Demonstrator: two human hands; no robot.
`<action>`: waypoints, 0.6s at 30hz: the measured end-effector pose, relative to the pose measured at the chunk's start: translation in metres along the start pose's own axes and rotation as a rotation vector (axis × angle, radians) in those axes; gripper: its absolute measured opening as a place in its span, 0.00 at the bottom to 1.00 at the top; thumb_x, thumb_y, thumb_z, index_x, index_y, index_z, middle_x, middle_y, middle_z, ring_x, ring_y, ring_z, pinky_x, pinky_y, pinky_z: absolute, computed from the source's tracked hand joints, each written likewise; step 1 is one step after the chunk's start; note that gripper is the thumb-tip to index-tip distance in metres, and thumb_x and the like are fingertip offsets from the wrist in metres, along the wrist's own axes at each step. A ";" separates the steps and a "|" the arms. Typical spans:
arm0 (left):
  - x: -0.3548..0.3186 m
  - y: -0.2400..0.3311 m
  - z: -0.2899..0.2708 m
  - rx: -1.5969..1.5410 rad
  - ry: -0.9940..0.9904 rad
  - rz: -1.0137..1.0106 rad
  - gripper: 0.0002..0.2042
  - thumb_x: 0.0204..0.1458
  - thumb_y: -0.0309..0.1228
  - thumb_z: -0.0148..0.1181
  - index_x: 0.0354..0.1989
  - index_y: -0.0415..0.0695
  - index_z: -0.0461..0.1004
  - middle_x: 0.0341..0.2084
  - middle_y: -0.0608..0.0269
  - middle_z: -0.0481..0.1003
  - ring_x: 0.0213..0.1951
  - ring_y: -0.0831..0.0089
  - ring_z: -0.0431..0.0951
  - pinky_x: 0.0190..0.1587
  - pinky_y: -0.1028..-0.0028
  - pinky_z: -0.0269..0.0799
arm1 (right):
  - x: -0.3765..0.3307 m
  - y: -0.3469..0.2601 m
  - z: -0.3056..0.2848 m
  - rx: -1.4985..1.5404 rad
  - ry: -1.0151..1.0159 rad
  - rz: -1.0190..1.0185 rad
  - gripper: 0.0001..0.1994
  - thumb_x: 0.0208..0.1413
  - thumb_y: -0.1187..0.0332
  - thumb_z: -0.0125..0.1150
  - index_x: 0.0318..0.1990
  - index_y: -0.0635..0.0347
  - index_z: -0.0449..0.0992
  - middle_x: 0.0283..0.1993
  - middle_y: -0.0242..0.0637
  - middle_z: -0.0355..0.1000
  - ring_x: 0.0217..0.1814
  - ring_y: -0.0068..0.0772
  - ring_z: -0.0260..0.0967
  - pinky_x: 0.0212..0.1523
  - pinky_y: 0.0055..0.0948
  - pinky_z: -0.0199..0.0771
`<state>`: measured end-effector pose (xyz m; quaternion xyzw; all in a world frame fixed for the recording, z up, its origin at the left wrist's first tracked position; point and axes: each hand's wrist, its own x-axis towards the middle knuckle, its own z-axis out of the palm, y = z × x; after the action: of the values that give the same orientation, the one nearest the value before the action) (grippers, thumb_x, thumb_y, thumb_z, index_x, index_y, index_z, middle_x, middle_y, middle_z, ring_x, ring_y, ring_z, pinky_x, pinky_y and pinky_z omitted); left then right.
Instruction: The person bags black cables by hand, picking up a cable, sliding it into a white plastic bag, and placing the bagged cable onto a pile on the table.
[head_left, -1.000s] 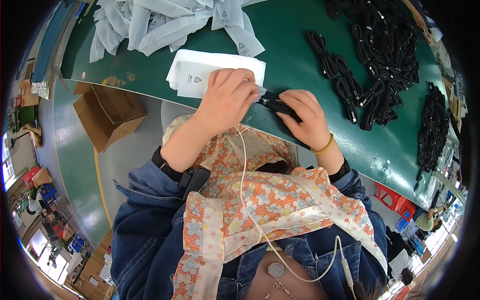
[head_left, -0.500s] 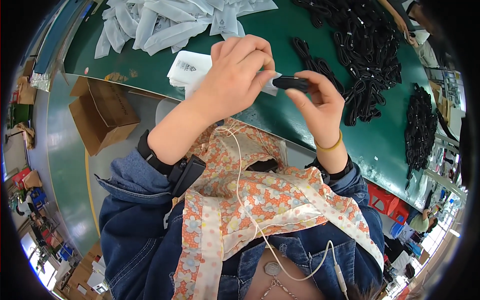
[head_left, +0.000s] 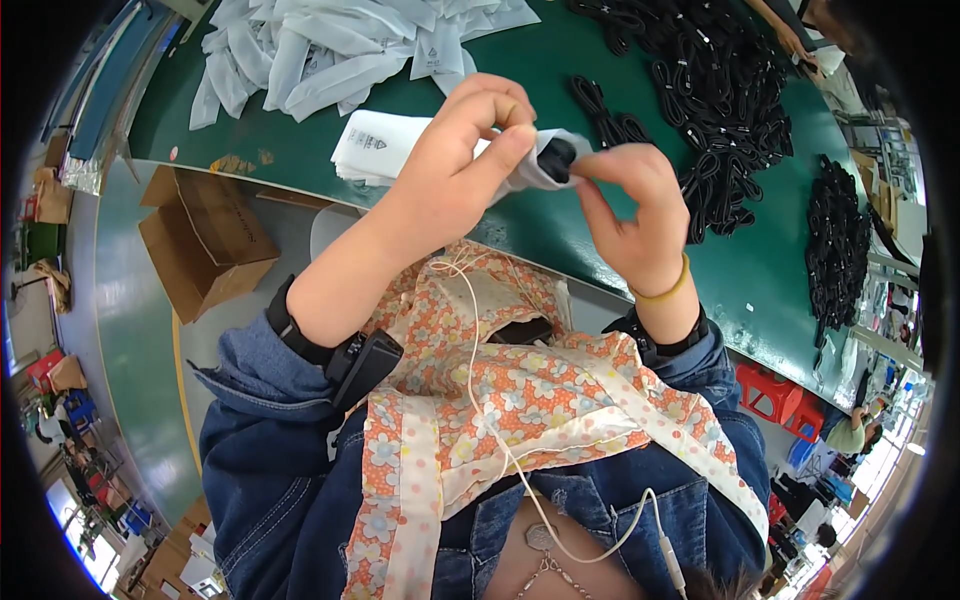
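A translucent white plastic bag (head_left: 518, 181) is held over the near edge of the table, its mouth turned to the right. Inside the mouth sits a bundled black cable (head_left: 556, 157), mostly hidden by the bag. My left hand (head_left: 468, 150) pinches the bag's rim between thumb and fingers. On the other side of the mouth, my right hand (head_left: 637, 190) is closed at the rim, thumb and forefinger together. Just left of my left hand lies a stack of flat white bags (head_left: 375, 145), partly covered by that hand.
Filled white bags (head_left: 330, 50) are heaped at the far left of the green table (head_left: 780, 290). Many bundled black cables (head_left: 715, 95) lie at the far right, with another pile (head_left: 838, 240) further right. An open cardboard box (head_left: 215, 240) stands left, below the table. Another person's hand (head_left: 795, 45) shows top right.
The black cable has gone from my right fingers into the bag. My right hand now grips the bag's rim, and the bag has opened out around the cable.
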<state>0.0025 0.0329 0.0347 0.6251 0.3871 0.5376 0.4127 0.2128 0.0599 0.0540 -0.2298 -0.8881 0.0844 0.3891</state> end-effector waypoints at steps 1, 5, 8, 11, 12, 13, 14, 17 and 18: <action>-0.002 0.001 -0.001 0.049 -0.008 0.024 0.04 0.56 0.28 0.53 0.33 0.41 0.68 0.40 0.59 0.66 0.41 0.72 0.68 0.44 0.71 0.63 | 0.003 -0.003 -0.007 -0.003 0.006 0.001 0.20 0.45 0.83 0.65 0.47 0.67 0.70 0.39 0.36 0.76 0.35 0.29 0.68 0.37 0.26 0.68; -0.010 0.007 0.004 -0.164 -0.036 -0.184 0.04 0.57 0.28 0.53 0.34 0.40 0.68 0.38 0.59 0.67 0.35 0.74 0.70 0.37 0.75 0.66 | 0.010 -0.013 -0.025 0.118 0.090 -0.131 0.20 0.44 0.84 0.64 0.47 0.65 0.70 0.37 0.39 0.75 0.35 0.34 0.70 0.37 0.28 0.69; 0.011 0.016 -0.006 -0.258 -0.043 -0.357 0.06 0.59 0.29 0.51 0.36 0.39 0.69 0.33 0.62 0.70 0.31 0.75 0.71 0.36 0.76 0.67 | 0.005 0.017 -0.013 0.257 0.234 0.262 0.18 0.47 0.82 0.62 0.48 0.62 0.71 0.37 0.42 0.74 0.36 0.39 0.72 0.38 0.28 0.70; 0.062 0.006 -0.046 -0.005 0.178 -0.172 0.08 0.58 0.31 0.52 0.40 0.40 0.72 0.24 0.65 0.74 0.30 0.76 0.73 0.35 0.75 0.68 | -0.014 0.072 0.003 -0.170 -0.006 0.434 0.19 0.49 0.78 0.61 0.50 0.59 0.71 0.43 0.43 0.74 0.43 0.41 0.71 0.44 0.33 0.70; 0.089 0.015 -0.055 -0.107 0.293 -0.088 0.09 0.59 0.33 0.52 0.40 0.40 0.70 0.27 0.64 0.73 0.31 0.74 0.74 0.37 0.75 0.70 | -0.024 0.085 0.011 -0.170 -0.006 0.443 0.19 0.49 0.78 0.61 0.50 0.59 0.71 0.43 0.43 0.74 0.43 0.41 0.71 0.44 0.33 0.70; 0.109 0.038 -0.065 -0.199 0.420 0.002 0.10 0.61 0.34 0.51 0.40 0.40 0.67 0.29 0.63 0.71 0.32 0.72 0.75 0.39 0.74 0.73 | -0.034 0.093 0.021 -0.267 -0.035 0.417 0.19 0.49 0.76 0.61 0.51 0.58 0.70 0.47 0.43 0.72 0.46 0.42 0.70 0.46 0.34 0.69; 0.115 0.061 -0.070 -0.063 0.521 0.067 0.09 0.61 0.33 0.50 0.39 0.39 0.67 0.28 0.62 0.71 0.32 0.73 0.75 0.39 0.75 0.72 | -0.041 0.098 0.030 -0.363 -0.065 0.390 0.20 0.49 0.75 0.61 0.53 0.57 0.70 0.50 0.42 0.71 0.49 0.43 0.69 0.48 0.35 0.68; 0.104 0.051 -0.088 0.300 0.556 0.105 0.08 0.59 0.32 0.52 0.38 0.39 0.69 0.28 0.62 0.73 0.32 0.74 0.75 0.37 0.76 0.71 | -0.059 0.094 0.045 -0.537 -0.156 0.400 0.22 0.49 0.73 0.61 0.54 0.57 0.69 0.54 0.43 0.68 0.54 0.45 0.66 0.52 0.38 0.66; 0.093 0.031 -0.096 0.519 0.496 0.094 0.08 0.57 0.32 0.54 0.38 0.40 0.71 0.28 0.63 0.74 0.32 0.75 0.75 0.36 0.75 0.70 | -0.066 0.088 0.048 -0.620 -0.220 0.423 0.22 0.49 0.72 0.61 0.54 0.57 0.69 0.56 0.43 0.67 0.55 0.46 0.65 0.53 0.39 0.65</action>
<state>-0.0799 0.1173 0.1037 0.5766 0.5700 0.5752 0.1087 0.2472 0.1073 -0.0508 -0.5040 -0.8409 -0.0855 0.1779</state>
